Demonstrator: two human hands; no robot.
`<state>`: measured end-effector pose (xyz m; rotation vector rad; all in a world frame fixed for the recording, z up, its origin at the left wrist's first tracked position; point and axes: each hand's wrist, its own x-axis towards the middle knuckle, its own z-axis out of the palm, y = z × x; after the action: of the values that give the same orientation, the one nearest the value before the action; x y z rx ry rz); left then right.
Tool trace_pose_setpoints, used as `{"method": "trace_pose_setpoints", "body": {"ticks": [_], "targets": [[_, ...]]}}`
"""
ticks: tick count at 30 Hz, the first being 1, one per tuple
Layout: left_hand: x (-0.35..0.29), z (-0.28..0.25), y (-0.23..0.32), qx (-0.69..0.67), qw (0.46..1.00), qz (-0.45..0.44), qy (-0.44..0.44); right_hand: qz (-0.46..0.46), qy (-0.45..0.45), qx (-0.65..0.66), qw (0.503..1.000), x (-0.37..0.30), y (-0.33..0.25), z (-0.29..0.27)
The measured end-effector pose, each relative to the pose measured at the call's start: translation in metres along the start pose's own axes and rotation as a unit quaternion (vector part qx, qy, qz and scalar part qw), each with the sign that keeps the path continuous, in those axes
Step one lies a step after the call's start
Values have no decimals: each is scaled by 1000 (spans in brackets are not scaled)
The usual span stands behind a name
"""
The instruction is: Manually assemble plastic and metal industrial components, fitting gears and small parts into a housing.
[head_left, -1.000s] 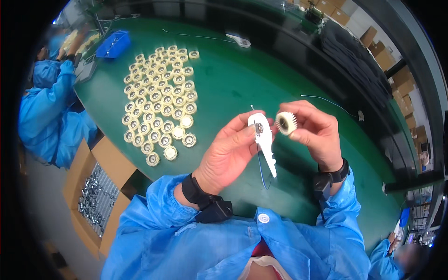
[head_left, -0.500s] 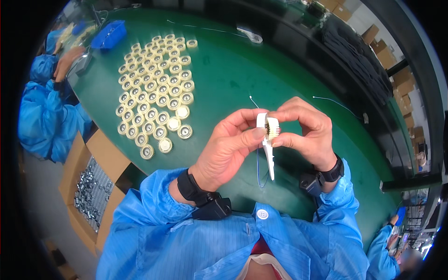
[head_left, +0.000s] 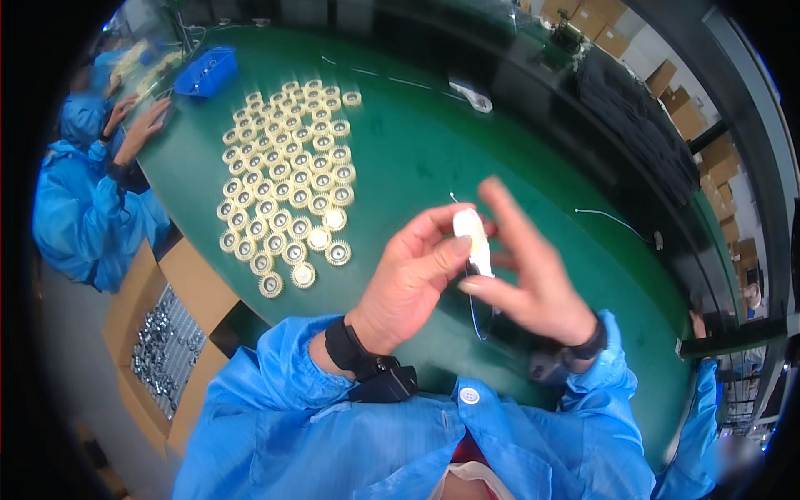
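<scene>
We have a white plastic housing (head_left: 468,227) above the green table (head_left: 408,158), in front of our chest, its narrow end pointing down. Our left hand (head_left: 412,279) pinches it between thumb and fingers. Our right hand (head_left: 533,287), blurred, is spread wide just beside it, thumb and fingers apart; we cannot tell whether it touches the housing. A thin blue wire (head_left: 475,318) hangs in a loop below our hands. To our left lie rows of cream toothed gears (head_left: 300,197), most showing dark centres, a few plain-faced. Beyond our hands sits another white housing (head_left: 473,97); near the far left edge stands a blue bin (head_left: 207,72). Beside the table, a cardboard box (head_left: 196,292) holds small shiny metal parts (head_left: 167,350), near a co-worker in blue (head_left: 96,208).
</scene>
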<state>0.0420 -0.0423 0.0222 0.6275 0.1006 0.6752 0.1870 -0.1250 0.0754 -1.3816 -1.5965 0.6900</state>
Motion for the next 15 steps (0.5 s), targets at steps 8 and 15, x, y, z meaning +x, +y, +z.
{"method": "trace_pose_setpoints", "body": {"ticks": [8,15], "targets": [[-7,7,12,106,988,-86,79,-22,38,-563,825,88,140,-145],[-4,2,21,141,980,-136,30,130,-9,-563,816,133,225,-195]]}}
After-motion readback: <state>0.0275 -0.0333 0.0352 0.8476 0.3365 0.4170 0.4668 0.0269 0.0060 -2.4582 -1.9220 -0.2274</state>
